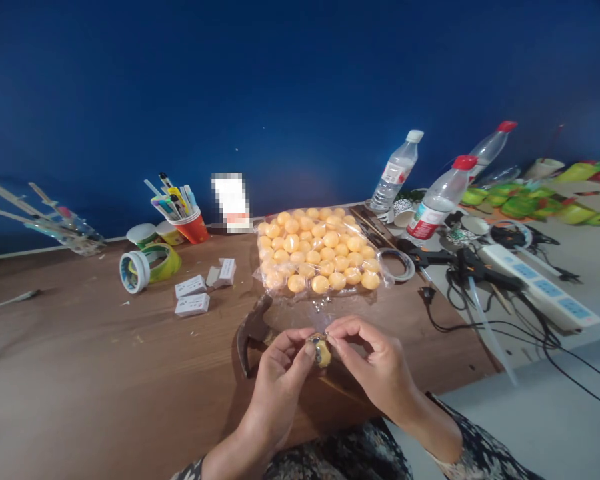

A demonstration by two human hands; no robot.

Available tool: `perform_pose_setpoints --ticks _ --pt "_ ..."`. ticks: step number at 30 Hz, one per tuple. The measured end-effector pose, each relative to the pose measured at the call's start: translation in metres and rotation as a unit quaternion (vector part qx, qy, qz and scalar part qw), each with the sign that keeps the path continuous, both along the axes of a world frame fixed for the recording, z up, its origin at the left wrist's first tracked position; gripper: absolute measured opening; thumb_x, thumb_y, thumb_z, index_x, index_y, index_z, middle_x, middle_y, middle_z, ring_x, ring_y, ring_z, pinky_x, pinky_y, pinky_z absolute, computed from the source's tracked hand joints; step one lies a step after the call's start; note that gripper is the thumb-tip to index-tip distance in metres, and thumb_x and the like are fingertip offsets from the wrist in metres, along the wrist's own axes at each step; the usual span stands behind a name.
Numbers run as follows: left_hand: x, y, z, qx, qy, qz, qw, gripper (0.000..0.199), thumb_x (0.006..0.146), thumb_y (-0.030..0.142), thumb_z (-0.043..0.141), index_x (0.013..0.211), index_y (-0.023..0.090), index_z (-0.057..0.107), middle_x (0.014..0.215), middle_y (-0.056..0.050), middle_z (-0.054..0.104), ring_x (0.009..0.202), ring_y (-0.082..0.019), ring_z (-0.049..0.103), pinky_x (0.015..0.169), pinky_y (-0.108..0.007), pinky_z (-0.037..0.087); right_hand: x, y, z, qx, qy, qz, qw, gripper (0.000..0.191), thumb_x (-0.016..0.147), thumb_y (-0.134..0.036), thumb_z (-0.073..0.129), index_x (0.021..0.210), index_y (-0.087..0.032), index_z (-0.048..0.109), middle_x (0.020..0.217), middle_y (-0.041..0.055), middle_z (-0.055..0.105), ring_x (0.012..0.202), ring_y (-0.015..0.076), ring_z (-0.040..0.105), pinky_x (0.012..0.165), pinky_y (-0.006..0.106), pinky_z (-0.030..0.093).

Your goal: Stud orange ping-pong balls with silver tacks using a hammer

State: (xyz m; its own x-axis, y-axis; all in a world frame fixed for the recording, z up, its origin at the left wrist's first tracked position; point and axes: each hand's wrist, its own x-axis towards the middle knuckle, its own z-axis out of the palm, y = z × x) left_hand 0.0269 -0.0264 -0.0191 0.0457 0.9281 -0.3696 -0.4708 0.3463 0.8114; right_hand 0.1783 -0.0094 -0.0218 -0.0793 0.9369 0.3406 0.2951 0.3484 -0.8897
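Brown table (105, 373), hands (280, 377) (383, 373) pinched on yellowish piece (323, 355)

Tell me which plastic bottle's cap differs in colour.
The leftmost bottle: its cap is white, while the other two bottles have red caps.

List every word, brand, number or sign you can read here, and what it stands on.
No text is readable.
White-capped bottle label, front red-capped bottle label: too blurred.
White boxes: print too small.
Red cup: markings too blurred.
White pixelated patch: nothing legible.
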Motion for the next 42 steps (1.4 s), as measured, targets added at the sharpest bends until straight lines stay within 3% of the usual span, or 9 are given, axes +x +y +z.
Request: perform_pose_setpoints --ticks 13,24,38,42 --pt "0.001 0.003 -0.008 -0.001 0.010 -0.023 1.000 0.033 0.072 0.036 0.078 0.092 0.013 0.066 0.082 -0.005 0.068 0.072 -0.012 0.061 0.064 -0.022 0.052 0.001 0.000 -0.004 -0.043 0.053 0.001 0.998 0.009 0.086 -0.017 0.060 0.079 -0.020 0.064 0.083 0.0029 0.071 0.079 0.0155 0.067 0.074 0.024 0.053" --pt "0.003 0.003 -0.011 0.008 -0.001 -0.010 1.000 0.031 0.072 0.035 0.078 0.091 0.013 0.067 0.081 -0.006 0.070 0.071 -0.012 0.061 0.065 -0.021 0.051 0.006 -0.004 -0.005 -0.004 0.027 0.022 0.999 0.011 0.083 -0.011 0.058 0.080 -0.020 0.063 0.092 0.0043 0.073 0.087 0.0156 0.069 0.081 0.025 0.052" --pt "0.002 0.000 -0.011 -0.003 -0.005 -0.015 1.000 0.032 0.070 0.034 0.080 0.091 0.013 0.067 0.079 -0.004 0.068 0.070 -0.011 0.061 0.065 -0.021 0.052 0.014 0.005 0.008 -0.061 0.029 0.116 0.991 0.015 0.088 -0.012 0.056 0.090 -0.022 0.068 0.091 0.0031 0.070 0.087 0.0145 0.066 0.081 0.025 0.051" --pt "0.001 0.001 -0.010 -0.001 -0.005 -0.015 1.000 0.030 0.070 0.033 0.079 0.090 0.014 0.068 0.078 -0.004 0.068 0.069 -0.011 0.060 0.064 -0.020 0.051 0.015 0.007 0.010 -0.083 0.014 0.116 0.990 0.010 0.086 -0.014 0.059 0.087 -0.021 0.067 0.089 0.0021 0.069 0.086 0.0145 0.065 0.080 0.025 0.050"
